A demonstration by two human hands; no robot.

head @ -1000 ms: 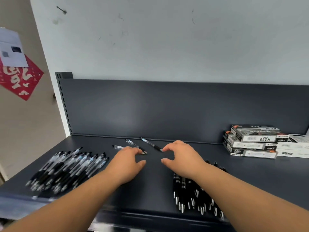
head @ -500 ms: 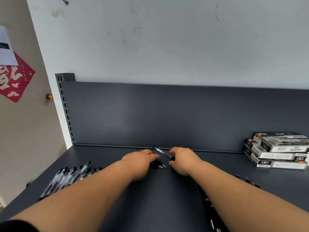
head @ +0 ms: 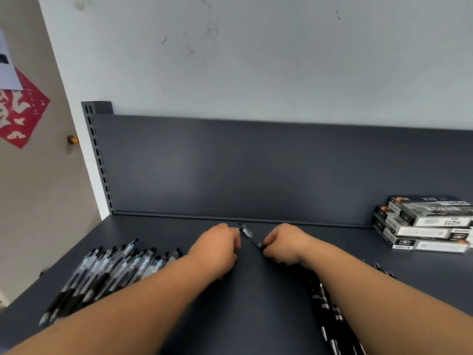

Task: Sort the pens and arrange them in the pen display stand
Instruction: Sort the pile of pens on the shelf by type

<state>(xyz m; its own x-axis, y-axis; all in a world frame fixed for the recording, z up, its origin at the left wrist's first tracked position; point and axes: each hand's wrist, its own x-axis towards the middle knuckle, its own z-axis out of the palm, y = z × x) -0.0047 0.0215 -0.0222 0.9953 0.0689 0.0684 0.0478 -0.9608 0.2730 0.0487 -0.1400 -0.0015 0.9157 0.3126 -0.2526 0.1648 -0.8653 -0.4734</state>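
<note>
Your right hand [head: 284, 243] pinched a clear pen [head: 249, 235] by its black grip on the shelf [head: 256, 303], while your left hand [head: 217, 248] curled beside it, its hold unclear.

Place: you're facing what looks like a stationery shop display | Fixture: dark metal shelf [head: 256, 303], slotted upright [head: 98, 160], matching back panel [head: 230, 170] | Stock: stacked barcoded pen boxes [head: 422, 224] at your right, loose pens [head: 110, 272] in bulk
</note>
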